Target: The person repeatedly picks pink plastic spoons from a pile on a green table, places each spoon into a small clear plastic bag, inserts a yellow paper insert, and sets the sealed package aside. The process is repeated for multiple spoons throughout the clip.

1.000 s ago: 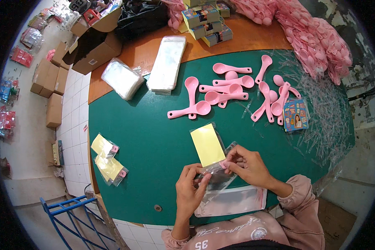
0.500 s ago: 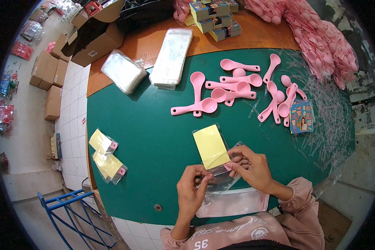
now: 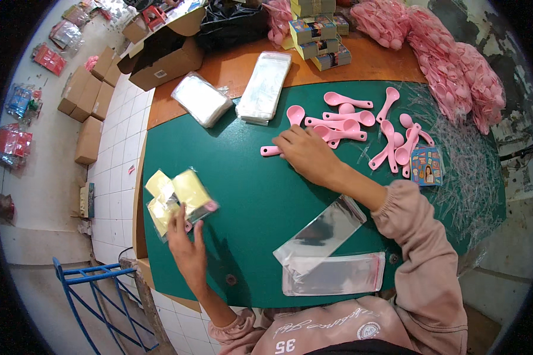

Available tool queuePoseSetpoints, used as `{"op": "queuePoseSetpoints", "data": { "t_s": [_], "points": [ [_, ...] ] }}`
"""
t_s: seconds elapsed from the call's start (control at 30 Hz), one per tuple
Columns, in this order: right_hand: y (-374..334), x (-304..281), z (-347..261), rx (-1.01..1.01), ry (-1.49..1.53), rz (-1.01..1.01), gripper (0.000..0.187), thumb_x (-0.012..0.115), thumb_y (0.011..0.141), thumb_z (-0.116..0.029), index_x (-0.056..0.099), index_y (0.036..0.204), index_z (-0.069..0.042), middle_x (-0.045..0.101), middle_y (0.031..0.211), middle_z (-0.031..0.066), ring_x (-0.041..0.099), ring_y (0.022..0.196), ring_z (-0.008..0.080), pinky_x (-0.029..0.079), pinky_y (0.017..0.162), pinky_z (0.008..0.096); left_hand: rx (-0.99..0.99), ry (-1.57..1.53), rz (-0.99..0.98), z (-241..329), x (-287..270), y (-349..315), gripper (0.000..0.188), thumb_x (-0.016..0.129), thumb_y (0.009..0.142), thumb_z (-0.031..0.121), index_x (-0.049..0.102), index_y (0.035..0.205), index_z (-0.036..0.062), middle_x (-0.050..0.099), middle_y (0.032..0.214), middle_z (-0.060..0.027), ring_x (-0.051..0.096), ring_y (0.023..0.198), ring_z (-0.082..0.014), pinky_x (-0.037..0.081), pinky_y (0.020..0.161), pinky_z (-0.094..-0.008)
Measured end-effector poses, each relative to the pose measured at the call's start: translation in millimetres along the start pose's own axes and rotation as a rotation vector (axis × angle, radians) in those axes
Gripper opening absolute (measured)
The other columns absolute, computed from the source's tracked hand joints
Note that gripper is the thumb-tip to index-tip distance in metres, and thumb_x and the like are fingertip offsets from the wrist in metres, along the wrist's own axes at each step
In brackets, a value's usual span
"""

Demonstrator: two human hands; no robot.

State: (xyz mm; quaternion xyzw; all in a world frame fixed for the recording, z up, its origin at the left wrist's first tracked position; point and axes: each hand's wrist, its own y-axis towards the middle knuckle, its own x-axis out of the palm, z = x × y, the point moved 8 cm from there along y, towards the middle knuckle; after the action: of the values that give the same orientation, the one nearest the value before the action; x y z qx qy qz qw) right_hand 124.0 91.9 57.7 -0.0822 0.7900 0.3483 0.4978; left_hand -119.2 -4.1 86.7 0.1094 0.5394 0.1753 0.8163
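On the left of the green tabletop, my left hand point(image 3: 186, 242) has its fingers apart over the near edge of several clear bags. A slightly blurred bag with a yellow card point(image 3: 192, 192) lies over the others, a bit of pink showing at its corner. Farther off, my right hand point(image 3: 308, 155) is closed over a pink measuring spoon point(image 3: 270, 151); the handle sticks out left while the hand covers the bowl. Several more pink spoons point(image 3: 364, 118) lie in a loose heap beside it. An empty clear bag point(image 3: 326, 231) rests slantwise near a stack of clear bags point(image 3: 334, 275).
Two stacks of clear bags point(image 3: 265, 86) stand at the back, near an open cardboard box point(image 3: 169, 65). Bundled cards point(image 3: 320, 41) and pink spoon sacks point(image 3: 438, 71) fill the far right. Plastic scraps point(image 3: 465, 177) cover the right edge, beside printed cards point(image 3: 426, 165).
My left hand has moved left and let go of the bag with the yellow card onto the others. My right hand has gone from the bag to the spoons. An empty bag now lies before me.
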Motion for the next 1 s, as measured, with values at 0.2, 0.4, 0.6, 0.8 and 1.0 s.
{"op": "queuePoseSetpoints", "data": {
  "t_s": [0.2, 0.4, 0.6, 0.8, 1.0],
  "points": [
    [-2.5, 18.5, 5.2, 0.041, -0.171, -0.261, 0.032, 0.058, 0.071, -0.003, 0.054, 0.102, -0.003, 0.054, 0.093, 0.0121, 0.051, 0.094, 0.0266, 0.04, 0.08, 0.0377, 0.359, -0.377, -0.444, 123.5, 53.4, -20.0, 0.017, 0.06, 0.079, 0.016, 0.058, 0.09, 0.0024, 0.055, 0.101, -0.0148, 0.056, 0.087, -0.0316, 0.046, 0.072, -0.038],
    [-42.6, -91.1, 16.2, 0.365, 0.551, 0.097, 0.027, 0.052, 0.08, -0.005, 0.053, 0.107, -0.005, 0.055, 0.084, 0.0111, 0.054, 0.079, 0.0172, 0.044, 0.069, 0.0317, 0.546, -0.347, -0.449, 182.9, 108.8, -56.5, 0.03, 0.065, 0.074, 0.015, 0.054, 0.099, 0.0036, 0.054, 0.091, -0.0124, 0.057, 0.078, -0.03, 0.047, 0.071, -0.0365],
    [-128.6, -94.3, 39.2, 0.71, 0.908, 0.202, 0.024, 0.051, 0.086, -0.006, 0.047, 0.11, -0.005, 0.053, 0.077, 0.0022, 0.052, 0.068, 0.0058, 0.045, 0.06, 0.0214, 0.351, -0.724, -0.771, 172.7, 123.5, -50.0, 0.025, 0.068, 0.067, 0.002, 0.057, 0.09, 0.002, 0.06, 0.079, -0.0092, 0.058, 0.073, -0.0202, 0.047, 0.066, -0.0308],
    [-143.7, -85.7, 46.3, 0.706, 0.969, 0.286, 0.027, 0.053, 0.084, -0.004, 0.045, 0.11, -0.005, 0.056, 0.082, 0.0037, 0.056, 0.075, 0.0074, 0.046, 0.06, 0.0195, 0.268, -0.665, -0.861, 171.5, 130.4, -50.6, 0.019, 0.067, 0.073, 0.007, 0.057, 0.088, 0.0019, 0.065, 0.079, -0.0078, 0.064, 0.072, -0.018, 0.049, 0.064, -0.0269],
    [-142.1, -82.7, 39.3, 0.817, 0.792, 0.019, 0.016, 0.055, 0.083, -0.008, 0.051, 0.098, -0.002, 0.056, 0.069, 0.0037, 0.057, 0.061, 0.0084, 0.046, 0.055, 0.0207, 0.197, -0.695, -0.972, 168.3, 123.1, -46.3, 0.015, 0.065, 0.076, 0.007, 0.054, 0.084, -0.0008, 0.066, 0.088, -0.0095, 0.065, 0.082, -0.0177, 0.05, 0.069, -0.0258]
  ]
}}
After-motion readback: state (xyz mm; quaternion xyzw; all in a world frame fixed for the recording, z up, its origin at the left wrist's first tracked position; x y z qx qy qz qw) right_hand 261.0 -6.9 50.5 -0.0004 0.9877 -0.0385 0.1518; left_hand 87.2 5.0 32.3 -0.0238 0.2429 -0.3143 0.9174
